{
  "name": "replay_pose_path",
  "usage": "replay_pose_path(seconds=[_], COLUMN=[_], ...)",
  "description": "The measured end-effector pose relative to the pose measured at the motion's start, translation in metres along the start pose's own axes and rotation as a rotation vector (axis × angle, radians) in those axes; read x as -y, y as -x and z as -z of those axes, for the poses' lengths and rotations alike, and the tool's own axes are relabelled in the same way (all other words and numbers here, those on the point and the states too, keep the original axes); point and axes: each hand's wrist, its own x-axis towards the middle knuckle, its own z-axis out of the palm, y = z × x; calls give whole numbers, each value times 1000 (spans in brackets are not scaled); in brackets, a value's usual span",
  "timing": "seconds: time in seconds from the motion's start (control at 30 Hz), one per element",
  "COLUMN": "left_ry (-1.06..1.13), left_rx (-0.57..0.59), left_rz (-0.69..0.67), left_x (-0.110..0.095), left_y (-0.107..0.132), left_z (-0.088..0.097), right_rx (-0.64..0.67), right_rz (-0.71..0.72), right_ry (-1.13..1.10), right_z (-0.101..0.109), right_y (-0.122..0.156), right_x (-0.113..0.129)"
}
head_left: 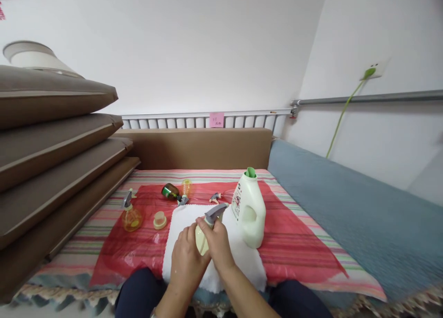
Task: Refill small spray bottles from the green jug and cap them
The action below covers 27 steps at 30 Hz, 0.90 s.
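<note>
Both my hands hold a small pale-yellow spray bottle (201, 240) with a grey trigger head above a white towel (242, 255). My left hand (187, 260) wraps round the bottle's body from the left. My right hand (216, 242) grips its neck just under the trigger head. A white detergent jug (251, 212) with a green spout stands upright right beside the bottle, on the towel's right edge.
A red plastic sheet (301, 249) covers a striped cloth. On it lie an amber spray bottle (130, 214), a cream cap (159, 220), a green bottle on its side (170, 191), a clear bottle (186, 187) and a loose trigger head (215, 198). Stacked brown cushions (51, 138) stand left.
</note>
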Motion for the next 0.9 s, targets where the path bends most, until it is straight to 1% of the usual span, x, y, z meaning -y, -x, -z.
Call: replay_pose_path(seconds=[0.07,0.1,0.13,0.23,0.27,0.3,0.33,0.4,0.43,0.47,0.53,0.6,0.67,0.7,0.77,0.9], left_ry=[111,179,259,520,569,578,548,426,370,327,280,267,291,317,367,350], left_rx=[20,46,87,267,298,293,257,147,104,73,40,21,32,53,84,71], left_rz=[13,29,48,97,110,121,131,139,135,129,110,91,86,94,117,97], left_x=[-1,-2,-4,-7,-7,-5,-3,3,6,9,12,12,9,8,4,1], left_y=[1,2,3,5,6,6,6,6,6,6,6,6,6,6,6,6], left_z=[0,-1,-1,-1,-2,-2,-3,-5,-6,-7,-8,-8,-7,-7,-7,-9], right_rx=[57,106,188,527,573,542,445,214,139,105,127,183,231,233,196,45], right_rz=[-10,-21,-43,-133,-145,-139,-117,-63,-44,-31,-22,-20,-19,-16,-2,31], right_ry=[-47,-70,-98,-222,-240,-232,-200,-122,-103,-104,-135,-171,-195,-200,-196,-141], right_z=[7,12,18,38,42,44,45,42,39,37,34,35,38,39,39,35], right_y=[2,3,2,-1,-2,-3,-4,-4,-4,-4,-3,-3,-2,-2,0,1], right_x=[5,8,11,13,11,8,3,-7,-11,-15,-19,-19,-18,-17,-18,-22])
